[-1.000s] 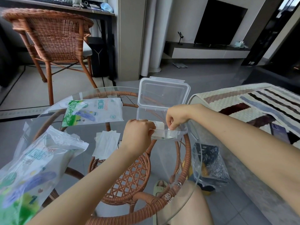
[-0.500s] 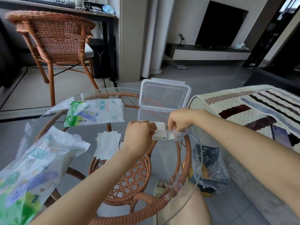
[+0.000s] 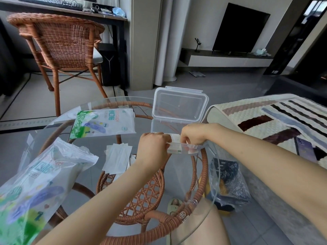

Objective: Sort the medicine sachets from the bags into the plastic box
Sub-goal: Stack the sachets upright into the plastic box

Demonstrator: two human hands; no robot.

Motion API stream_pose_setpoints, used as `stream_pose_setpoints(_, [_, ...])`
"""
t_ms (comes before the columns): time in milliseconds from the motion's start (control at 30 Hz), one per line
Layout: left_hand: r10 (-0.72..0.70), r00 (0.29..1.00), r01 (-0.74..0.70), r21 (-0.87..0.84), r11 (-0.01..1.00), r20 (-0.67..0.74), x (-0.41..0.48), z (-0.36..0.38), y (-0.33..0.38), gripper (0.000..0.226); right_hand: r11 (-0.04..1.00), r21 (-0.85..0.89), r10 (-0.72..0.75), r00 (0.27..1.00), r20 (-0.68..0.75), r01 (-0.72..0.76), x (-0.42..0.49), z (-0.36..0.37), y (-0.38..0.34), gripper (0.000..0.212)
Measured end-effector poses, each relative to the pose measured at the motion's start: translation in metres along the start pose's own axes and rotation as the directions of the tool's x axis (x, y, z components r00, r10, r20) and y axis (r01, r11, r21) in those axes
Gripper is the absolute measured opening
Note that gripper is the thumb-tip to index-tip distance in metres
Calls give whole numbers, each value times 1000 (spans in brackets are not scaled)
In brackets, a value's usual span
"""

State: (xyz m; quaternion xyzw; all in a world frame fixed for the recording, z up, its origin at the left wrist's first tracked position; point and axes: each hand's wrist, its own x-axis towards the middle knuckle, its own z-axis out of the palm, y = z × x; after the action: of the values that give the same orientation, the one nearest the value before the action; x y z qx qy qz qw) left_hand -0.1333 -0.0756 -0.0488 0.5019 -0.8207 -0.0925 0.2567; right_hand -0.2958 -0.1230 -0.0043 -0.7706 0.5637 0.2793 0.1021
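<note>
Still, left hand [image 3: 153, 146] and right hand [image 3: 193, 135] pinch sachets [image 3: 175, 148] in the plastic box [image 3: 159, 125].

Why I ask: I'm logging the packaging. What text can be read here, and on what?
"创口贴": flat green-and-white printed bag on the glass table.
"andage": same bag, first letter unclear.
"age": crumpled printed bag at near left; its large characters are blurred.
White sachets in the clear plastic box: print too small.
Rattan rim stamp: too small.
</note>
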Motion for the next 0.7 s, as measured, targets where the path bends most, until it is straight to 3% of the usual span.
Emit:
stream_pose_setpoints(100, [-6, 1000, 6, 6, 1000, 5, -1, -1, 1, 24, 991, 121, 56, 997, -60, -48, -2, 1, 5, 40])
stream_pose_setpoints(200, [-8, 1000, 8, 6, 1000, 13, 0, -2, 1, 25, 967, 246, 126, 965, -229, -68, -10, -2, 16, 36])
stream_pose_setpoints(300, [-9, 1000, 9, 7, 1000, 17, 0, -2, 0, 25, 977, 185, 168, 915, -366, -106, -11, 4, 20, 34])
stream_pose_setpoints(433, [-14, 999, 14, 2, 1000, 32, 0, -3, 0, 25, 994, -3, 102, 946, -306, -108, -12, 16, 11, 50])
stream_pose_setpoints(700, [-1, 1000, 1, 0, 1000, 6, 1, 1, -4, 24, 988, 67, 153, 949, -274, -140, -23, 13, 2, 54])
